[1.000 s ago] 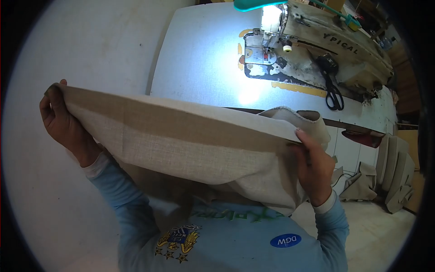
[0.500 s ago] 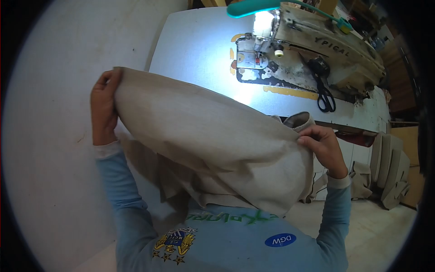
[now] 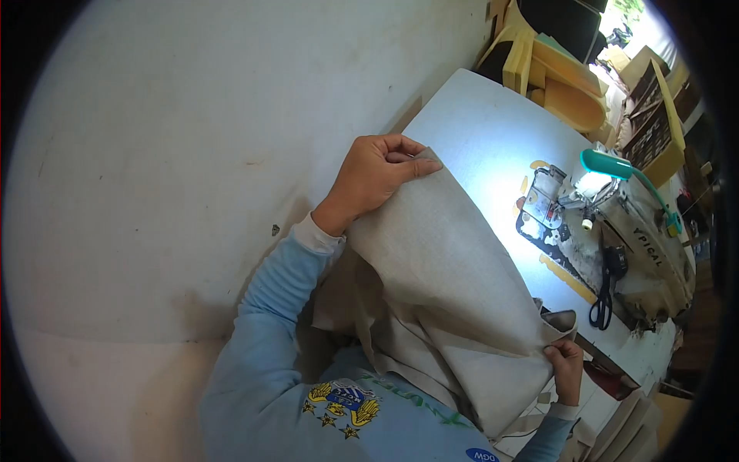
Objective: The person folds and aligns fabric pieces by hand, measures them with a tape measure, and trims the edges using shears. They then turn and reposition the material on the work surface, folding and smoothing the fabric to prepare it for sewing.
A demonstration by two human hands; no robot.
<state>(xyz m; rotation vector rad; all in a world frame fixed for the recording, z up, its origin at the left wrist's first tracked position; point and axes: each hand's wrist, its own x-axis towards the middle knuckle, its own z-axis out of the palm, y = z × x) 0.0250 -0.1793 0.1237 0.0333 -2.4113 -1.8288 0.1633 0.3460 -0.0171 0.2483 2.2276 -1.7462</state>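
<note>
Fingers (image 3: 406,148) of the left hand (image 3: 376,179) are curled and pressed together over the upper corner of the beige woven fabric panel (image 3: 446,277); the thumb is hidden behind the cloth. Fingers (image 3: 556,353) of the right hand (image 3: 568,371) pinch the opposite lower corner, where the edge rolls open into a small dark fold. The panel is held up on a slant between the two hands, in front of the person's light blue sleeve (image 3: 265,308) and chest. Loose folds hang beneath it toward the lap. It lies across the view of the white worktop (image 3: 469,131); whether it touches that surface cannot be told.

Risks noted:
- **Grip:** Each hand holds only a corner. If either pinch slackens, the weight of the hanging folds would likely pull that end down and the panel would slump.
- **Snagging:** The lower corner is near the black-handled scissors (image 3: 602,296) and the worn cream sewing machine (image 3: 643,250) under the teal lamp (image 3: 608,163). A sweep of cloth across the worktop could drag the scissors off or catch the weave on the needle area.
- **Bunching:** The layers beneath are bunched, so a crease or doubled edge could pass unnoticed.
</note>
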